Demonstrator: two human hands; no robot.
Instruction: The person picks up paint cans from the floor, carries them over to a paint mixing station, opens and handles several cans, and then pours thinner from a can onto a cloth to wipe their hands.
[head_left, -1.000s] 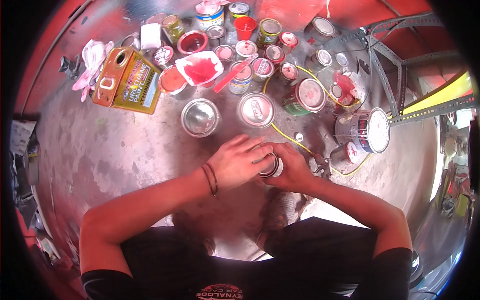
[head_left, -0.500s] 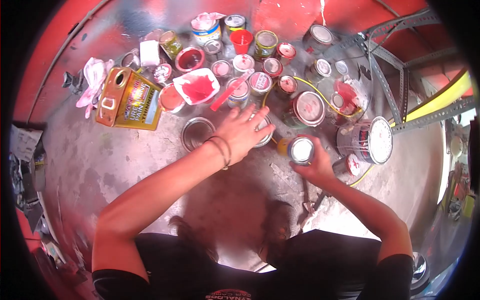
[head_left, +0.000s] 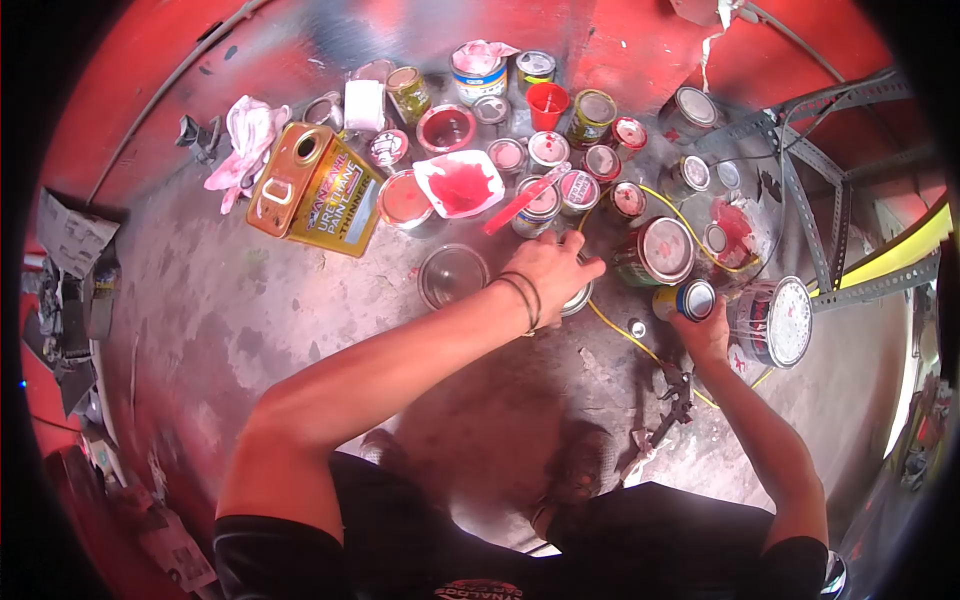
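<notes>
- Nearest the person, on the stained floor (head_left: 250, 330), a dark tool (head_left: 672, 392) lay beside a yellow cord (head_left: 620, 332), just short of the right hand.
- Further out, the hands were well apart. The right hand (head_left: 708, 338) was wrapped around a small can (head_left: 685, 300) with a pale lid, tipped on its side just left of the big white-lidded bucket (head_left: 772, 322).
- Left of that, the left hand (head_left: 548, 272) lay flat over a silver-lidded can (head_left: 572, 296), fingers spread across the top; whether it gripped the can I could not tell.
- To do this well, I judged the covered can should be pressed squarely so it would not slide, and the small can kept level so nothing leaked.
- Beside the left wrist stood another can with a plain lid (head_left: 452, 275).
- Farther off sat the yellow thinner tin (head_left: 318, 190), a white tray (head_left: 459, 183) of red paint, and a crowd of small cans.
- Farthest back stood a red cup (head_left: 546, 104).
</notes>
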